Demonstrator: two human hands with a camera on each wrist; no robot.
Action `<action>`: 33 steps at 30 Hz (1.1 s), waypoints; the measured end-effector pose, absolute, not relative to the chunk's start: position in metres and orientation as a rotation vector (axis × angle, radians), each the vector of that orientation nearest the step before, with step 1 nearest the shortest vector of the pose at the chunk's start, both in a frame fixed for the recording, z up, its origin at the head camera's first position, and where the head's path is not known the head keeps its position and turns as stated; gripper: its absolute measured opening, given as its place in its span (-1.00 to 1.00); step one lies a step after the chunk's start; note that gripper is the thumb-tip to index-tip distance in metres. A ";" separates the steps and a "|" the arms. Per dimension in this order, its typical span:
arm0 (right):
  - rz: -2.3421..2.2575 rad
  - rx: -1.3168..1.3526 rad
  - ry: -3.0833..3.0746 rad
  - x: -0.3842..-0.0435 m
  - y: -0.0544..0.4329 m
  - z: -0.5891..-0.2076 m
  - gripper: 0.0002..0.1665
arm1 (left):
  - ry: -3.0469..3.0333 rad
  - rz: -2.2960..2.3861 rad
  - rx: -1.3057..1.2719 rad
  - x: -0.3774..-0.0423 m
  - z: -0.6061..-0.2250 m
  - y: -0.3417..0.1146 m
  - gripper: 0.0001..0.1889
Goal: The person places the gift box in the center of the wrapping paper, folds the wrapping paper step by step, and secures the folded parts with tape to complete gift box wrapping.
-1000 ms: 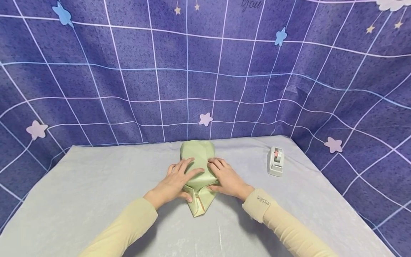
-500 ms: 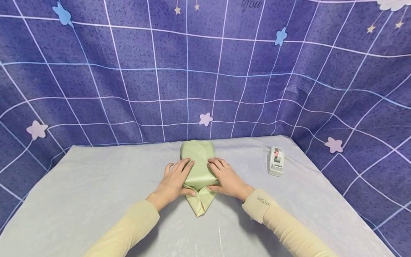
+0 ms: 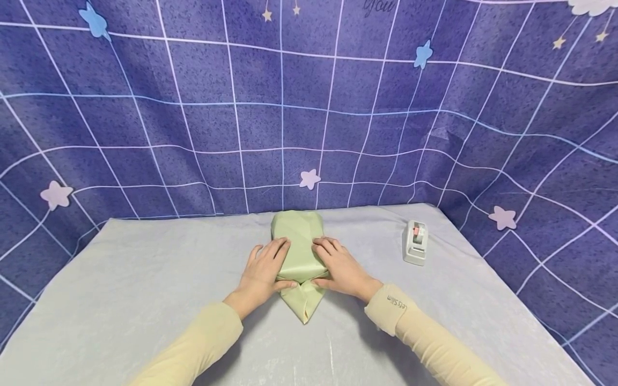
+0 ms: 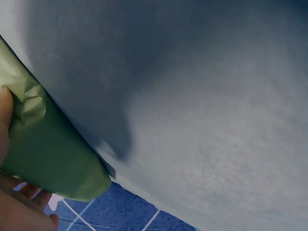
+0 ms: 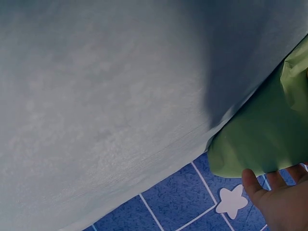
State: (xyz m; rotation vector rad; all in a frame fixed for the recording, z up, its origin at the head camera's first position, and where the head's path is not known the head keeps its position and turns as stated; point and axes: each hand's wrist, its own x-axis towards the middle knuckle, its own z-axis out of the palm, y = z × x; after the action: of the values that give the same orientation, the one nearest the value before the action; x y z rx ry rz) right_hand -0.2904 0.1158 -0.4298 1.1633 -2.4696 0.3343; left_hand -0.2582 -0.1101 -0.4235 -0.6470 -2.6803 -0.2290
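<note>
A parcel wrapped in light green paper (image 3: 300, 228) lies mid-table in the head view. Its near end narrows into a pointed flap (image 3: 305, 308), with the side folds drawn in. My left hand (image 3: 263, 271) holds the parcel's left side, fingers over its top edge and thumb on the fold at the near end. Opposite it, my right hand (image 3: 345, 271) grips the right side the same way, thumb against the other fold. Creased paper by the left thumb shows in the left wrist view on the parcel (image 4: 57, 154). In the right wrist view, fingers (image 5: 252, 185) lie along the parcel (image 5: 260, 139).
A white tape dispenser (image 3: 415, 244) stands on the right part of the table. A pale grey cloth (image 3: 169, 279) covers the table. Behind it hangs a blue-purple curtain (image 3: 203, 123) with a grid pattern and stars.
My left thumb has moved right over the left fold, drawing it inward, and the gap in the flap has narrowed. The left fingers have drawn together. My right hand has stayed in place.
</note>
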 end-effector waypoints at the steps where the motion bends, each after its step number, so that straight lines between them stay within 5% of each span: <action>1: 0.337 1.160 -2.477 -0.290 0.116 -0.430 -0.09 | -2.674 -0.228 -0.645 -0.258 -0.424 -0.110 0.00; 23: 0.313 1.134 -2.577 -0.288 0.115 -0.426 -0.10 | -2.644 -0.265 -0.852 -0.260 -0.421 -0.124 0.21; 33: 0.314 1.134 -2.579 -0.289 0.115 -0.427 -0.11 | -2.646 -0.232 -0.687 -0.260 -0.429 -0.114 0.20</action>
State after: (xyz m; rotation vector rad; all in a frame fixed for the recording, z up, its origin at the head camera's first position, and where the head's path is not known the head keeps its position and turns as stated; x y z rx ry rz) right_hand -0.2886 0.1152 -0.4271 1.1342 -2.5794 0.3137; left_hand -0.2601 -0.1137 -0.4291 -0.6866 -2.6461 -0.2320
